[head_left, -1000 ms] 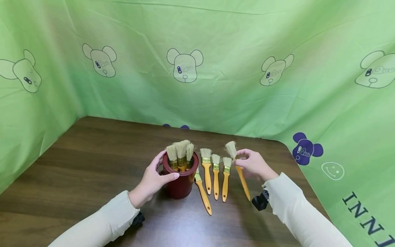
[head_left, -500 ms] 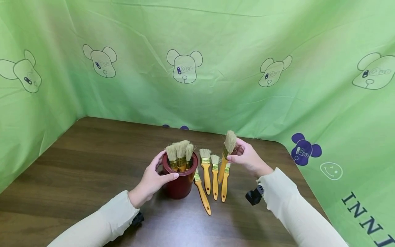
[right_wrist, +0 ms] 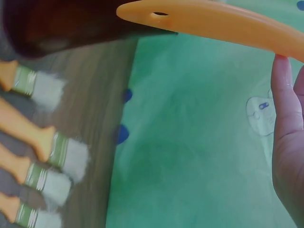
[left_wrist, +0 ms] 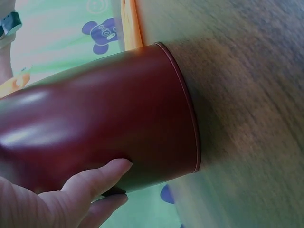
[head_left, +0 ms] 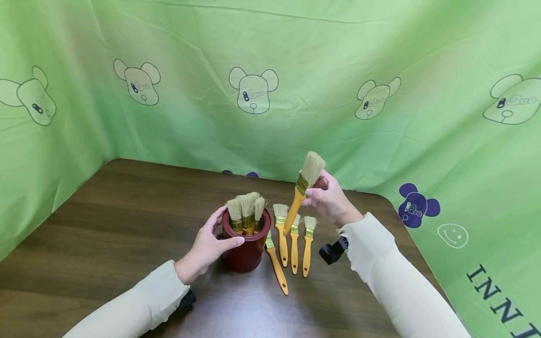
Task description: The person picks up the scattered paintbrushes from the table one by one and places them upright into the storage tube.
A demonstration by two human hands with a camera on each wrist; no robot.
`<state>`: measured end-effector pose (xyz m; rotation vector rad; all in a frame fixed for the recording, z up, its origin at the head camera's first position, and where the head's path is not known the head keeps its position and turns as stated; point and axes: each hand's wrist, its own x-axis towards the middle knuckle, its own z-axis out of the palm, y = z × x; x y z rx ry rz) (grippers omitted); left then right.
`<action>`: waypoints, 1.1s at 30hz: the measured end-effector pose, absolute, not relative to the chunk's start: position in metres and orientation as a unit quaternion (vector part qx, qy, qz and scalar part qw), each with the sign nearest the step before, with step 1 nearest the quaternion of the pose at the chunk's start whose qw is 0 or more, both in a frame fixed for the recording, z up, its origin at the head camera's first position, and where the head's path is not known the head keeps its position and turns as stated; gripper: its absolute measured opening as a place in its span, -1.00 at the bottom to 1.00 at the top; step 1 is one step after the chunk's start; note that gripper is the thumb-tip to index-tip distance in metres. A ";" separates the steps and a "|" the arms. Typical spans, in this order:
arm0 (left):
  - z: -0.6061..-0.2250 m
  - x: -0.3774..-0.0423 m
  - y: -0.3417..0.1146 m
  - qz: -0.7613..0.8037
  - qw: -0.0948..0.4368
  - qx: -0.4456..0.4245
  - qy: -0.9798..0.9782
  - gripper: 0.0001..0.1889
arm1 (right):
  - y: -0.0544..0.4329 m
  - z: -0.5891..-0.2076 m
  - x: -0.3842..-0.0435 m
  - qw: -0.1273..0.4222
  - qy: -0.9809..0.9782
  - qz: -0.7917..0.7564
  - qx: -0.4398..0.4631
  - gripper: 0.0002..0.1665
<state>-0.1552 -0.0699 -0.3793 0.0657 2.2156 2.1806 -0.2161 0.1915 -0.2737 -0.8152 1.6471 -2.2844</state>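
Note:
My left hand holds the dark red round pot from its left side, thumb across the front near the rim. Several paintbrushes stand in the pot, bristles up. My right hand pinches a wide paintbrush near its metal band, raised above the table. Its bristles point up and its yellow handle slants down to the left. In the right wrist view the handle crosses the top. The left wrist view shows the pot wall with fingers against it.
Several paintbrushes lie on the wooden table right of the pot: a leaning one close against it, then a wide brush, a narrower brush and another. A green printed cloth hangs behind and around.
My right hand has lifted its paintbrush off the table at the right and carried it up and left toward the pot. My left hand and the pot have stayed in place.

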 end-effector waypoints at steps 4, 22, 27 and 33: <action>-0.379 -0.155 -0.070 0.704 0.019 0.019 0.710 -0.09 | 0.179 -0.269 -0.218 0.092 0.524 -0.802 -0.271 -0.44; -0.380 -0.155 -0.071 0.700 0.020 0.015 0.713 -0.09 | 0.155 -0.287 -0.226 0.103 0.521 -0.818 -0.221 -0.49; -0.380 -0.155 -0.071 0.698 0.022 0.012 0.716 -0.09 | 0.156 -0.291 -0.224 0.113 0.545 -0.803 -0.212 -0.47; -0.379 -0.156 -0.070 0.703 0.021 0.017 0.711 -0.09 | 0.155 -0.293 -0.221 0.118 0.566 -0.789 -0.208 -0.46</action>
